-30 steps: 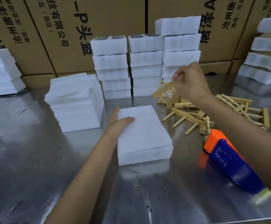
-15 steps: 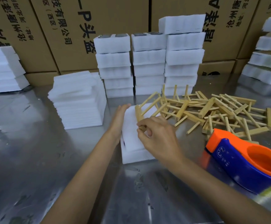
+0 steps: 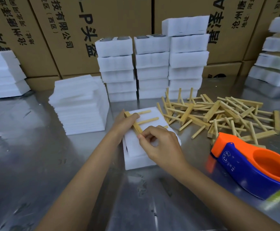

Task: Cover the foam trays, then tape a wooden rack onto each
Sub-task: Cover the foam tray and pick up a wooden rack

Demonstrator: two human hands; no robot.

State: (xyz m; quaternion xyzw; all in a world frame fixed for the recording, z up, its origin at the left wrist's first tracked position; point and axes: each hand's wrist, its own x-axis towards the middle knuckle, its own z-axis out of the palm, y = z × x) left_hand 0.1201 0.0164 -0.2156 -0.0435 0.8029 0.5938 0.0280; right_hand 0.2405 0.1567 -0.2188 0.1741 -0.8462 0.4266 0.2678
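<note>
A white foam tray (image 3: 136, 161) with a thin foam cover sheet on top lies in the middle of the steel table. A wooden rack (image 3: 148, 120), a bar with several pegs, lies flat on the cover. My left hand (image 3: 125, 121) presses the far end of the rack's bar. My right hand (image 3: 159, 143) pinches the near end of the bar. An orange and blue tape dispenser (image 3: 251, 162) rests on the table to the right of the tray.
A heap of wooden racks (image 3: 222, 114) lies right of the tray. A stack of foam cover sheets (image 3: 80, 105) stands at the left. Stacks of foam trays (image 3: 152, 67) stand behind, with more at the far left (image 3: 2, 75) and far right (image 3: 277, 60). Cardboard boxes (image 3: 69, 30) wall the back.
My right hand carried a rack from the heap down onto the covered tray. The rack went from tilted upright to lying flat. My left hand moved from the tray's side onto the rack.
</note>
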